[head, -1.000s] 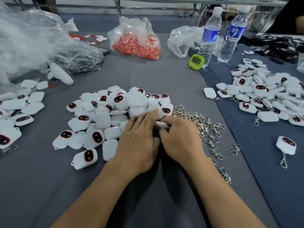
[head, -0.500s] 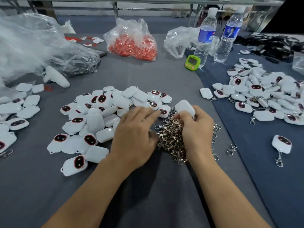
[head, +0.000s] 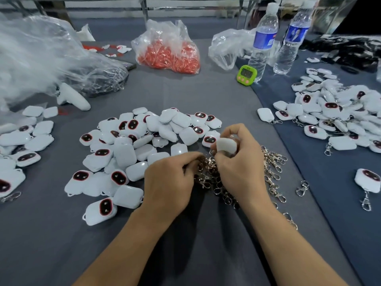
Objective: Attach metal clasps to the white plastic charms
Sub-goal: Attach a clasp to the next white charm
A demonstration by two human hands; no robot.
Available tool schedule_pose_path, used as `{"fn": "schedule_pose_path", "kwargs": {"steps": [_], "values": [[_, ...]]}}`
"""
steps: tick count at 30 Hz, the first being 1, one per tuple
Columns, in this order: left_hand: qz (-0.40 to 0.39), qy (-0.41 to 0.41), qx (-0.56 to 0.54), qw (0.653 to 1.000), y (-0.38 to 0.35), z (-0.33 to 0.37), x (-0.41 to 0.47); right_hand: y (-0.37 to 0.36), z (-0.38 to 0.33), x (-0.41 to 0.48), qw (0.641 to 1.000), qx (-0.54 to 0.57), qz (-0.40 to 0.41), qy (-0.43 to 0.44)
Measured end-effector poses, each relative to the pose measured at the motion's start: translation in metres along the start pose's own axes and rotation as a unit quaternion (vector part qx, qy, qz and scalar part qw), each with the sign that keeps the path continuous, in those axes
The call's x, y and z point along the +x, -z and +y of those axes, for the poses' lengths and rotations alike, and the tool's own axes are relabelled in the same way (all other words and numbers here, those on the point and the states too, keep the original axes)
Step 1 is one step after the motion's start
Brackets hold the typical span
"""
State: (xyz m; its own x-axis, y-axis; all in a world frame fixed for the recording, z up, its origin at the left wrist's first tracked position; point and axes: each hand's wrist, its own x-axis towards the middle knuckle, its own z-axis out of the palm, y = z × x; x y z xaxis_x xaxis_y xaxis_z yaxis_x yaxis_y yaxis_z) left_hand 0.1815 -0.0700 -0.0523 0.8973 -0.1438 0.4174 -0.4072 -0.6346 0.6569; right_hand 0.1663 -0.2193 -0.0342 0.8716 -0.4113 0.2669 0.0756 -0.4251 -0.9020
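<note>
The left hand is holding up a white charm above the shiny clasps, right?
Not quite. It is the right hand that holds the white charm above the clasps. The left hand is lower down, pinching at the clasps. The head view shows this.

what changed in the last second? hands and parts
The right hand lifted one white charm off the charm pile and carried it right, over the metal clasp pile, where it still grips it. The left hand followed off the charms; its fingers now curl into the clasps, pinch unclear. Piles, water bottles and green timer stayed put.
</note>
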Motion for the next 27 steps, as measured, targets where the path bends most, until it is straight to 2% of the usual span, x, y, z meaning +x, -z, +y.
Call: {"fn": "schedule_pose_path", "kwargs": {"steps": [6, 8, 11, 13, 16, 19, 22, 24, 27], "values": [[0.071, 0.042, 0.028, 0.996, 0.006, 0.003, -0.001, -0.011, -0.005, -0.011, 0.997, 0.042, -0.041, 0.04], [0.088, 0.041, 0.0, 0.995, 0.01, 0.004, -0.002, -0.015, -0.006, -0.013, 0.997, 0.042, -0.053, 0.043], [0.051, 0.074, -0.158, 0.983, 0.013, 0.004, 0.001, -0.019, -0.007, -0.014, 0.996, 0.041, -0.071, 0.034], [0.047, 0.092, -0.217, 0.971, 0.014, 0.006, 0.002, -0.02, -0.008, -0.014, 0.994, 0.061, -0.084, 0.029], [0.072, 0.102, -0.223, 0.967, 0.013, 0.004, 0.003, -0.02, -0.009, -0.013, 0.979, 0.163, -0.121, -0.024], [0.09, 0.101, -0.223, 0.965, 0.012, -0.001, 0.006, -0.019, -0.009, -0.013, 0.942, 0.264, -0.179, -0.102], [0.063, 0.11, -0.283, 0.951, 0.012, -0.001, 0.009, -0.018, -0.011, -0.014, 0.933, 0.282, -0.187, -0.123], [0.053, 0.116, -0.314, 0.941, 0.013, -0.001, 0.01, -0.018, -0.012, -0.014, 0.939, 0.273, -0.172, -0.119], [0.036, 0.111, -0.312, 0.943, 0.013, -0.001, 0.011, -0.016, -0.011, -0.012, 0.954, 0.247, -0.147, -0.09]]}}
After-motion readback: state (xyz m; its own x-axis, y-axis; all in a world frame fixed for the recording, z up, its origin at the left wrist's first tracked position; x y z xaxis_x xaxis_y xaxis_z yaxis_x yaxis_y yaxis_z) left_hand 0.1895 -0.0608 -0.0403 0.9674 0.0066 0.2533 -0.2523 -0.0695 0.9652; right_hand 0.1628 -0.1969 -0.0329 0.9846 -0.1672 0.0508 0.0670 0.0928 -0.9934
